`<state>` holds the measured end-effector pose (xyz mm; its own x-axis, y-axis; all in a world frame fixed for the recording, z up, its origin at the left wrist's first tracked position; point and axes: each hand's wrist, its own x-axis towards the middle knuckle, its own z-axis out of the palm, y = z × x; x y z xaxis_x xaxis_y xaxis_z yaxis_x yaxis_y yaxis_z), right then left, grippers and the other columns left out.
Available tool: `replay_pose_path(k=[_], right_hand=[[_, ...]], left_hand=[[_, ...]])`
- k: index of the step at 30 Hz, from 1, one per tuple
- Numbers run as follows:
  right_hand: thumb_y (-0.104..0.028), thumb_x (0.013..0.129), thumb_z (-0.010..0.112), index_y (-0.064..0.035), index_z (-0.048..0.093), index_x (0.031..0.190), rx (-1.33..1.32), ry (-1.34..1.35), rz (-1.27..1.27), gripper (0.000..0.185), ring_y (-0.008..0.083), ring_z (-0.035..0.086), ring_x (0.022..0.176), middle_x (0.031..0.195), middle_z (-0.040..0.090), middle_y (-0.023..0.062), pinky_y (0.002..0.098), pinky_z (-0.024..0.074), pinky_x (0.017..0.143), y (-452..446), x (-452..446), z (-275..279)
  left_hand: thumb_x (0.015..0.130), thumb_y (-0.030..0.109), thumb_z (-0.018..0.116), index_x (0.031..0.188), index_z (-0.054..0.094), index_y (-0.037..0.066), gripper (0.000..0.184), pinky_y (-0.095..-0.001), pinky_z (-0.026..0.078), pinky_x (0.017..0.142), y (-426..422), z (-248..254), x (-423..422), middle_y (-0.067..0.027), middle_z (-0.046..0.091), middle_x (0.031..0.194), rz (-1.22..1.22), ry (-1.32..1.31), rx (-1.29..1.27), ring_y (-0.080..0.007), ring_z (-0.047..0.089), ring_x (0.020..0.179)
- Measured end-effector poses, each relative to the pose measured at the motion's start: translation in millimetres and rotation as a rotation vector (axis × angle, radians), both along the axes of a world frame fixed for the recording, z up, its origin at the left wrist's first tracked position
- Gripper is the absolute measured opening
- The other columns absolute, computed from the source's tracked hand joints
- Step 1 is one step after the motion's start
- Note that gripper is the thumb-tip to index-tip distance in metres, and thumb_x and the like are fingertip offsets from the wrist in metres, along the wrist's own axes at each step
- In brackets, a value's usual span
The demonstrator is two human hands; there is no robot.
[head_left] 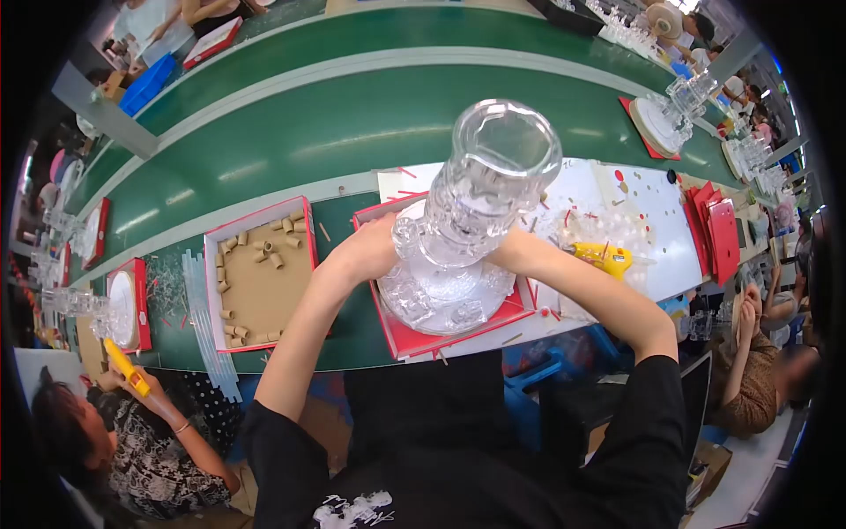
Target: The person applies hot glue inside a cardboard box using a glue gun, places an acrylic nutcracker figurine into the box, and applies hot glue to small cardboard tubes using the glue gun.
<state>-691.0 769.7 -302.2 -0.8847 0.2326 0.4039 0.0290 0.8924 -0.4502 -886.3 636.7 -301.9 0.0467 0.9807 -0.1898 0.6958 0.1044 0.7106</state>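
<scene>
A tall clear plastic assembly (471, 198) with a wide round cup on top rises from a round white base (432, 309). The base rests on a red tray (397, 331) at the table's near side. My left hand (377, 247) is at the left side of the clear assembly, its fingers mostly hidden behind it. On the right side is my right hand (504, 251), largely covered by the clear plastic, so its fingers cannot be made out.
A box (264, 273) of short cardboard tubes and clear sticks (210, 326) are at left. A yellow glue gun (601, 257) lies at right, before red sheets (718, 234). A co-worker holds another yellow glue gun (126, 368) at lower left. Other people work around.
</scene>
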Motion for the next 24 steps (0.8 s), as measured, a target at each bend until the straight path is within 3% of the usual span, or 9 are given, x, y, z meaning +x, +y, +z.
replay_pose_path(k=[3, 5, 7, 11, 15, 17, 21, 23, 24], right_hand=[[-0.016, 0.092, 0.057, -0.0069, 0.046, 0.138, -0.231, -0.467, 0.051, 0.048, 0.0285, 0.04, 0.133, 0.144, 0.043, 0.0151, 0.0407, 0.0289, 0.113, -9.3, 5.3, 47.0], [-0.016, 0.092, 0.057, -0.0072, 0.048, 0.136, -0.192, -0.442, 0.08, 0.046, 0.0286, 0.043, 0.131, 0.14, 0.047, 0.0151, 0.0403, 0.0302, 0.112, -10.6, 7.4, 51.6], [-0.016, 0.092, 0.058, -0.0074, 0.051, 0.133, 0.019, -0.485, 0.106, 0.043, 0.0285, 0.046, 0.126, 0.134, 0.05, 0.0145, 0.0399, 0.0324, 0.11, -1.1, 1.2, 49.1], [-0.027, 0.08, 0.069, -0.0127, 0.064, 0.121, -0.276, -0.123, 0.154, 0.044, 0.0311, 0.057, 0.115, 0.126, 0.061, 0.0118, 0.0438, 0.0429, 0.101, 23.4, -0.8, 0.7], [-0.024, 0.078, 0.072, -0.0101, 0.064, 0.121, 0.056, 0.011, 0.096, 0.046, 0.03, 0.058, 0.114, 0.125, 0.061, 0.0125, 0.0427, 0.0434, 0.101, 27.4, -5.3, -15.2], [-0.025, 0.075, 0.076, -0.0108, 0.064, 0.121, -0.137, -0.044, 0.097, 0.049, 0.0299, 0.059, 0.112, 0.122, 0.063, 0.0125, 0.0423, 0.0448, 0.099, 26.1, -6.8, 0.7], [-0.02, 0.077, 0.075, -0.0108, 0.065, 0.12, 0.001, 0.174, 0.168, 0.045, 0.0281, 0.061, 0.11, 0.12, 0.064, 0.0118, 0.0393, 0.0461, 0.097, 30.2, -5.4, -4.9], [-0.015, 0.081, 0.07, -0.0077, 0.066, 0.117, -0.179, -0.211, 0.135, 0.037, 0.0271, 0.061, 0.109, 0.118, 0.065, 0.0132, 0.0378, 0.0461, 0.096, 32.6, 7.0, 21.0], [-0.013, 0.082, 0.068, -0.005, 0.066, 0.115, -0.229, -0.189, 0.019, 0.034, 0.0267, 0.062, 0.107, 0.113, 0.067, 0.0132, 0.0374, 0.0468, 0.094, 35.2, 16.9, 23.5]], left_hand=[[0.091, 0.016, 0.055, 0.126, 0.057, 0.005, 0.037, -0.0369, 0.046, 0.096, 4.7, 17.8, -2.9, -0.0156, 0.065, 0.119, -0.043, 0.0, -0.178, -0.0253, 0.06, 0.109], [0.086, 0.015, 0.059, 0.121, 0.061, 0.006, 0.037, -0.0373, 0.049, 0.091, 13.9, 13.8, -8.2, -0.0165, 0.067, 0.112, -0.048, 0.051, -0.275, -0.0265, 0.064, 0.102], [0.082, 0.022, 0.057, 0.115, 0.06, 0.002, 0.039, -0.0452, 0.05, 0.09, 22.1, -41.9, -26.3, -0.0324, 0.059, 0.115, -0.148, 0.057, -0.161, -0.0446, 0.059, 0.105], [0.077, 0.029, 0.063, 0.104, 0.066, 0.005, 0.036, -0.0444, 0.052, 0.082, 21.0, -7.4, 3.4, -0.0237, 0.066, 0.103, 0.012, 0.148, 0.098, -0.0385, 0.063, 0.097], [0.076, 0.035, 0.065, 0.113, 0.065, 0.015, 0.043, -0.0452, 0.052, 0.081, 20.3, -1.2, 3.1, -0.0169, 0.068, 0.103, -0.044, 0.187, 0.136, -0.0376, 0.064, 0.095], [0.077, 0.036, 0.065, 0.117, 0.063, 0.018, 0.044, -0.0453, 0.052, 0.082, 21.6, -10.8, -1.6, -0.015, 0.068, 0.105, -0.056, 0.184, 0.189, -0.0386, 0.064, 0.094], [0.083, 0.036, 0.062, 0.113, 0.065, 0.008, 0.041, -0.0422, 0.053, 0.081, 23.2, -14.5, -14.5, -0.0172, 0.068, 0.108, 0.006, 0.24, 0.211, -0.038, 0.065, 0.097], [0.088, 0.038, 0.06, 0.111, 0.064, -0.002, 0.046, -0.0357, 0.053, 0.078, 17.5, -18.2, -33.6, -0.0179, 0.068, 0.107, 0.04, -0.275, 0.012, -0.031, 0.067, 0.093], [0.092, 0.034, 0.059, 0.111, 0.063, -0.005, 0.044, -0.0304, 0.051, 0.071, -15.7, 40.9, -20.7, -0.0146, 0.067, 0.098, 0.182, -0.245, -0.107, -0.0206, 0.064, 0.083]])
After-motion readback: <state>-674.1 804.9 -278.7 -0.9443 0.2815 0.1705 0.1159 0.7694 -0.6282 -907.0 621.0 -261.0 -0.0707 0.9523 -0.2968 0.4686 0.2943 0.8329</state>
